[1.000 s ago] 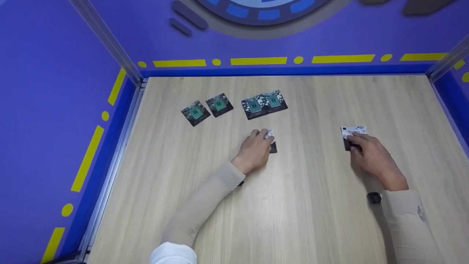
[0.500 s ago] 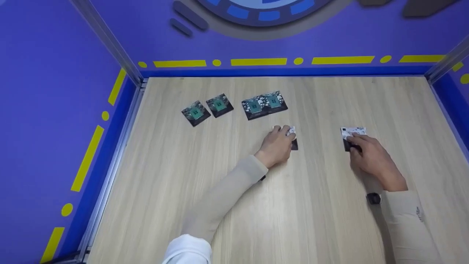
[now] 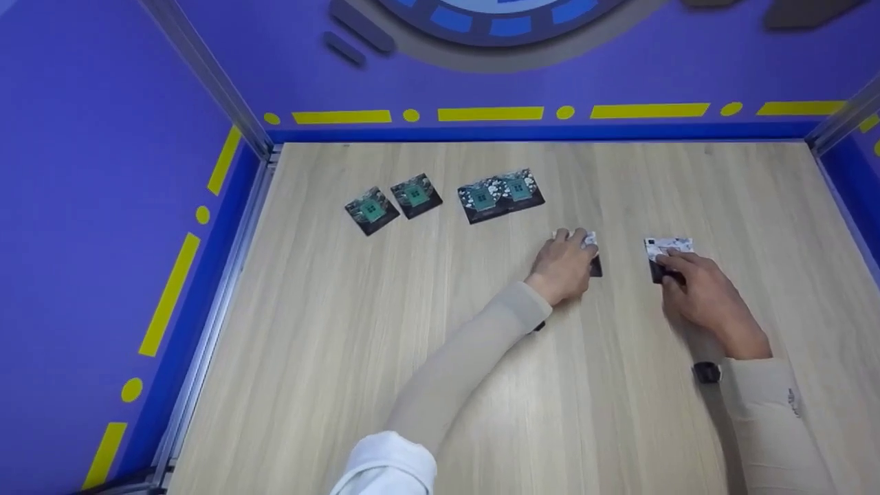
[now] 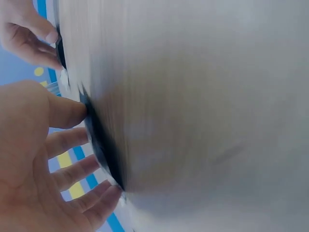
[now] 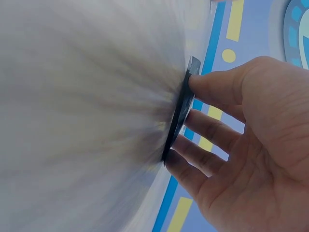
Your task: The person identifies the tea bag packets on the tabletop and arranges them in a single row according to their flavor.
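The left hand (image 3: 565, 265) has slid its card (image 3: 592, 258) rightwards along the middle of the wooden table (image 3: 385, 357), from near the centre to a spot just left of the right hand's card (image 3: 665, 256). The two cards are now near each other but not touching, a strip of bare wood between them. The right hand (image 3: 701, 299) has not moved over the same second, and its card lies where it lay, right of centre and well short of the right edge. Judging from this, the left card is being brought over to sit beside the right one, much as the overlapping pair of cards (image 3: 502, 195) lies nearer the far edge; the two separate cards (image 3: 393, 203) towards the far left corner look untouched.

The left arm reaches diagonally across from the near edge, sleeve low over the wood, palm down. In the left wrist view its fingers (image 4: 72, 140) are nearly straight and spread, tips pressing on the dark card (image 4: 104, 145), thumb at the card's edge; it pushes rather than pinches. The right hand, in its wrist view, likewise rests spread fingers (image 5: 207, 128) on its card (image 5: 179, 116), flat against the table, nothing lifted
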A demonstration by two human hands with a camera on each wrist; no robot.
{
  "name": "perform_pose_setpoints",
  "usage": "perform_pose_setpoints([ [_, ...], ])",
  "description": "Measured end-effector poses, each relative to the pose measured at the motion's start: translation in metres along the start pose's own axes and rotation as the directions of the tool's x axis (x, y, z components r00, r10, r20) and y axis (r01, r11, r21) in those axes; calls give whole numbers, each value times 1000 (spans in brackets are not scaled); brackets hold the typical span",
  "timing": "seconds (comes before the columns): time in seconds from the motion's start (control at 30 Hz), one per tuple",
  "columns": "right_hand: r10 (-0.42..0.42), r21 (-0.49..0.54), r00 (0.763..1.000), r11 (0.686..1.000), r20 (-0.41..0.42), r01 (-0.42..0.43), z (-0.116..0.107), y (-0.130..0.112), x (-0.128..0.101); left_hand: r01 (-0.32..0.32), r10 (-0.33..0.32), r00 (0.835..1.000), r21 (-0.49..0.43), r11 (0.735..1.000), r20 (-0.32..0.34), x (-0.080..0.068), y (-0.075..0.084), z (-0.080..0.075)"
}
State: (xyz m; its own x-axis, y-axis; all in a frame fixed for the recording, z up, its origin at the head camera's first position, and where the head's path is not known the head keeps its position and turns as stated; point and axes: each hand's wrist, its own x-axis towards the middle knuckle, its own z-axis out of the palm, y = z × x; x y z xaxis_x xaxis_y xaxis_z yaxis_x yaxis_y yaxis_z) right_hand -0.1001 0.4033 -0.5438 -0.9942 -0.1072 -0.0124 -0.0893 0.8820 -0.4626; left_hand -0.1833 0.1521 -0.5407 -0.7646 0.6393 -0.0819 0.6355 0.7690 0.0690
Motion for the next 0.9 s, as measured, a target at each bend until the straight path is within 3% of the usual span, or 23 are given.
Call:
perform_pose_setpoints([
  [0.4,14,-22,1000,1000,4,-14,1,2,2,0,0,1000,30,1000,9,28,40,4],
  [0.6,16,-10,1000,1000,3,-16,1,3,2,15,-17,1000,50,999,26,33,54,5],
  [0.9,-6,-6,1000,1000,-5,6,0,3,0,8,-10,999,27,1000,49,31,64,5],
])
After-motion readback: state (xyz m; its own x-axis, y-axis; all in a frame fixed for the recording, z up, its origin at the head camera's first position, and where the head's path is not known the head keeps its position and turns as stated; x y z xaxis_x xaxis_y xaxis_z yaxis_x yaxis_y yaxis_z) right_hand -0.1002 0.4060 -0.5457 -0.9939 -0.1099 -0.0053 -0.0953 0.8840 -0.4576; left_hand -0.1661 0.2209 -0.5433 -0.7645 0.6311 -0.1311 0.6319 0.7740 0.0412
